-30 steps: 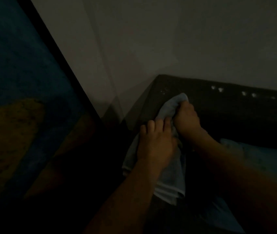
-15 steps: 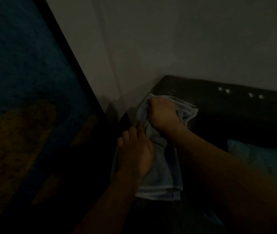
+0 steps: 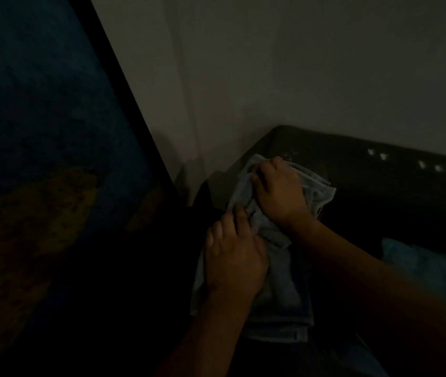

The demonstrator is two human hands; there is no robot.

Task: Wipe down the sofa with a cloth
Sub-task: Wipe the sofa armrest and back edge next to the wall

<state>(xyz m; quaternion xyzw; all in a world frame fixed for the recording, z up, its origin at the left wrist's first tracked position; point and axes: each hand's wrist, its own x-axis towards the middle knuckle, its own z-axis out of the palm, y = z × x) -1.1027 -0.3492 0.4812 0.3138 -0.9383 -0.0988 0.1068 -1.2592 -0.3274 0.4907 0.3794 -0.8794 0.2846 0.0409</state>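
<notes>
While the left hand (image 3: pixel 234 263) presses flat, the right hand (image 3: pixel 280 193) (curled) bunches the cloth (image 3: pixel 279 289).

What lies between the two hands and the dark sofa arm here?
The pale cloth. In the head view, the left hand presses on it and the right hand grips it, both against the sofa.

A pale, dimly lit wall (image 3: pixel 298 63) fills the upper part of my view. Left of the wall, a large picture (image 3: pixel 39 159) in a black frame (image 3: pixel 132 104) leans across, dark blue with a mustard-yellow patch low down. Below the wall, at the right edge, lies a light blue cushion (image 3: pixel 428 270).
</notes>
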